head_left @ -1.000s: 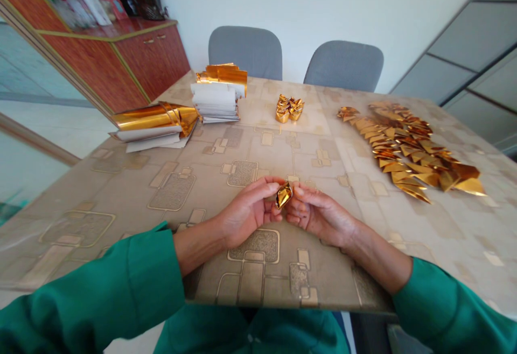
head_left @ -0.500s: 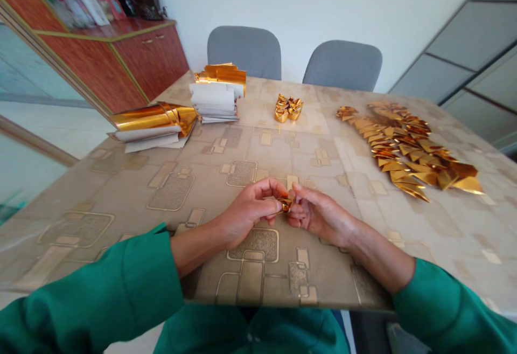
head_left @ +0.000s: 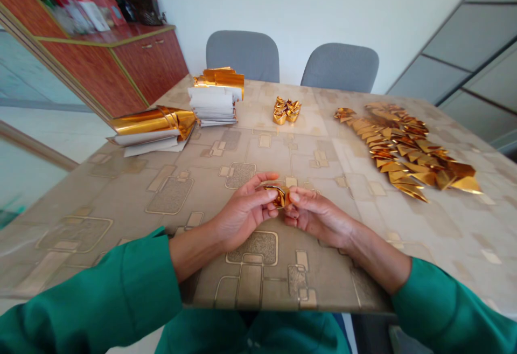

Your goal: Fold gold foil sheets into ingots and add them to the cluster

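Note:
A small folded piece of shiny gold foil paper (head_left: 279, 196) is held between both hands above the near part of the table. My left hand (head_left: 247, 208) is closed on its left side, thumb on top. The fingertips of my right hand (head_left: 317, 215) pinch its right end. Farther back stands a small cluster of folded gold paper pieces (head_left: 286, 110). To the right lies a large spread of pointed, folded gold pieces (head_left: 404, 146) in overlapping rows.
At the back left are a stack of white-backed gold paper sheets (head_left: 214, 103) and a bent gold-and-white bundle (head_left: 151, 127). A patterned cloth covers the table (head_left: 226, 154). Two grey chairs (head_left: 242, 55) stand behind it, and a reddish wooden cabinet (head_left: 133, 68) is at left.
My right hand has closed in on the gold foil paper and now pinches its right end. The folded piece shows larger and more opened between the fingers. The view has tilted slightly.

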Demonstrator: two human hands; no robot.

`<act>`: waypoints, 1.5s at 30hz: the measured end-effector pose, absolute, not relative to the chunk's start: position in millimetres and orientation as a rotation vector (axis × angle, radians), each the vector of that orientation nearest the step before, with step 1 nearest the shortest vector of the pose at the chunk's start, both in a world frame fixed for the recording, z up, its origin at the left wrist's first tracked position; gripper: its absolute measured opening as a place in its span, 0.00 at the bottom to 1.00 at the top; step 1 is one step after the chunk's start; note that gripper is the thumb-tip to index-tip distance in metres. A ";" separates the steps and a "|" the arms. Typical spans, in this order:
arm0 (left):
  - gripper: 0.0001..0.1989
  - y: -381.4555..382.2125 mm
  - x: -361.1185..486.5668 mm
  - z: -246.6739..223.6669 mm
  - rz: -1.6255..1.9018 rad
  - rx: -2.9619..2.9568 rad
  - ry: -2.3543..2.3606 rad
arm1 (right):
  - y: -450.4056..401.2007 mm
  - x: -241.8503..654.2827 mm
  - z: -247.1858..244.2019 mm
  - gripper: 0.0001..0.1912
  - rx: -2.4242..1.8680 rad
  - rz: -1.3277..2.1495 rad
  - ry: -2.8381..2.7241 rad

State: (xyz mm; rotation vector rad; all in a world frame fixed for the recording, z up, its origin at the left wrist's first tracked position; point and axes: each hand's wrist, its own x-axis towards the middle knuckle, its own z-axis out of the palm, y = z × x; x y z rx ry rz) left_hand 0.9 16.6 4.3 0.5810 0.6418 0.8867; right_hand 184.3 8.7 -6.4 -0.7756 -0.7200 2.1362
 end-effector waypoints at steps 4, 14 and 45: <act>0.15 16.5 0.5 4.4 0.864 0.647 0.659 | 7.6 184.6 -5.2 0.11 -0.832 2.117 -0.848; 0.11 9.6 2.7 7.0 0.856 0.954 0.772 | 6.2 184.8 -5.7 0.11 -0.858 2.174 -0.763; 0.12 12.4 0.6 5.7 0.875 1.030 0.812 | 8.2 185.1 -2.8 0.10 -0.786 2.179 -0.757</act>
